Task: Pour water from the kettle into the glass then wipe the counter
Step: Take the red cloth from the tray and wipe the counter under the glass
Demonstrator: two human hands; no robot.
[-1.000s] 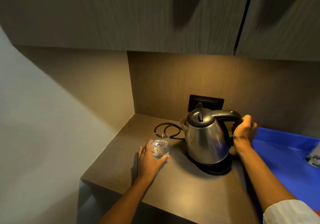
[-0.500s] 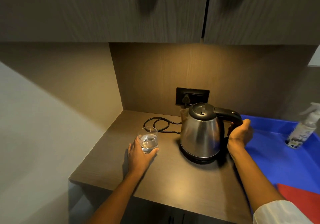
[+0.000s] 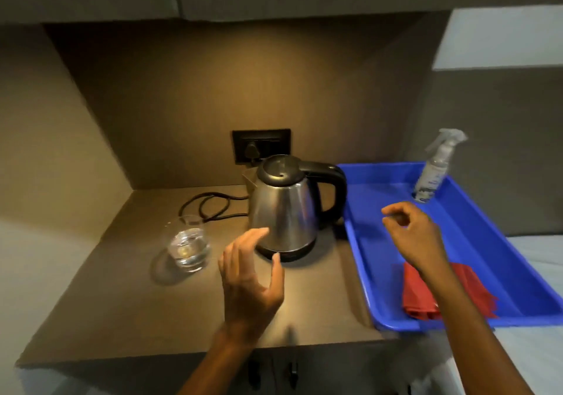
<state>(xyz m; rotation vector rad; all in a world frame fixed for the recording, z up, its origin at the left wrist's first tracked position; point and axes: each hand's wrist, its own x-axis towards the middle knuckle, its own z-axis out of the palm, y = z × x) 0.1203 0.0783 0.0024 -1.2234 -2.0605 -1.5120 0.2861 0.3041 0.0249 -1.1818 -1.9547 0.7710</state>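
A steel kettle (image 3: 285, 211) with a black lid and handle stands upright on its black base at the back of the brown counter (image 3: 122, 303). To its left stands a stemless glass (image 3: 187, 246) partly filled with water. My left hand (image 3: 251, 278) hovers open above the counter between glass and kettle, touching neither. My right hand (image 3: 412, 236) is over the blue tray (image 3: 359, 257), fingers loosely curled and holding nothing. A folded red cloth (image 3: 417, 297) lies in the tray, partly hidden by my right forearm.
A clear spray bottle (image 3: 434, 169) stands at the tray's far end. The kettle's black cord (image 3: 210, 207) coils behind the glass and runs to a wall socket (image 3: 260, 144). Dark cabinets hang overhead. Walls close the counter at the back and left.
My left hand has let go of the glass and lifted away to the right. My right hand has released the kettle handle and moved right over the tray. The view has swung right.
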